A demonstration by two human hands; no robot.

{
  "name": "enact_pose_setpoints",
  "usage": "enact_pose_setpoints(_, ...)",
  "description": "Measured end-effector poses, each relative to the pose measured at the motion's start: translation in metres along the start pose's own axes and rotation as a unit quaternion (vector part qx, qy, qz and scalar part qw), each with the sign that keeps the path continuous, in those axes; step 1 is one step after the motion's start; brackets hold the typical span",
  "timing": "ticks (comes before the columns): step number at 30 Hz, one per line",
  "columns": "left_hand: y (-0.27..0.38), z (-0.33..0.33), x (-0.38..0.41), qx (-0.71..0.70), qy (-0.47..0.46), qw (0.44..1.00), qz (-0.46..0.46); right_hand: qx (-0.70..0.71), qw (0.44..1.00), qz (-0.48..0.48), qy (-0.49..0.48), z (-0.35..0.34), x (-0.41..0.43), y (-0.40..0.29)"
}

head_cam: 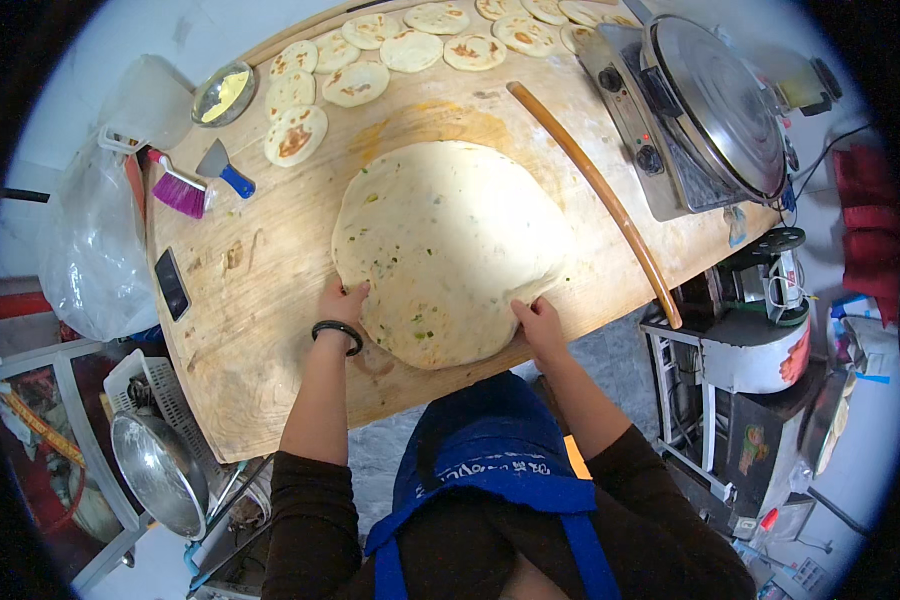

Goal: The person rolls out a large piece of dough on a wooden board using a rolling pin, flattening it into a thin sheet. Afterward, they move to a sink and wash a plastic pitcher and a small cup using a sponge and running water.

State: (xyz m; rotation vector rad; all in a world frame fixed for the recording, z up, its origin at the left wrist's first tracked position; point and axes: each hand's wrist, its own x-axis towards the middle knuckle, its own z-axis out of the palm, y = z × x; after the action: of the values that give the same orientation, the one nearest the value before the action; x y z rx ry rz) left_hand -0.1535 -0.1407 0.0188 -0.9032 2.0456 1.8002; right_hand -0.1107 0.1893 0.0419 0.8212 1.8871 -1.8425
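A large round sheet of dough [442, 247], flecked with chopped green onion, is spread on the wooden work table [232, 397]. My left hand [343, 302], with a dark bracelet at the wrist, grips its left edge between thumb and fingers. The lower right edge is pinched by my right hand [540, 330], and the dough there is pulled into a fold. To the right of the dough a long wooden rolling pin [600, 191] lies slantwise, its near end jutting past the table's edge.
Several browned flatbreads [356, 82] line the far side. An electric griddle [709, 112] with a lit red lamp stands at right. Leftward are a metal bowl [225, 94], a blue-handled scraper [226, 169], a purple brush [178, 191] and a phone [172, 283].
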Motion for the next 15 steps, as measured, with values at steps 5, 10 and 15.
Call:
enact_pose_setpoints(5, 0.019, -0.027, -0.033, -0.143, -0.073, 0.986, -0.049, 0.264, 0.964, 0.021, -0.034, -0.007, -0.056, -0.027)
enact_pose_setpoints(10, -0.023, -0.042, -0.026, -0.157, -0.029, 0.979, -0.125, 0.250, 0.964, 0.090, -0.020, -0.022, -0.040, 0.026)
enact_pose_setpoints(15, -0.025, -0.024, -0.031, -0.180, -0.093, 0.969, -0.139, 0.245, 0.955, 0.160, -0.055, -0.012, -0.037, 0.016)
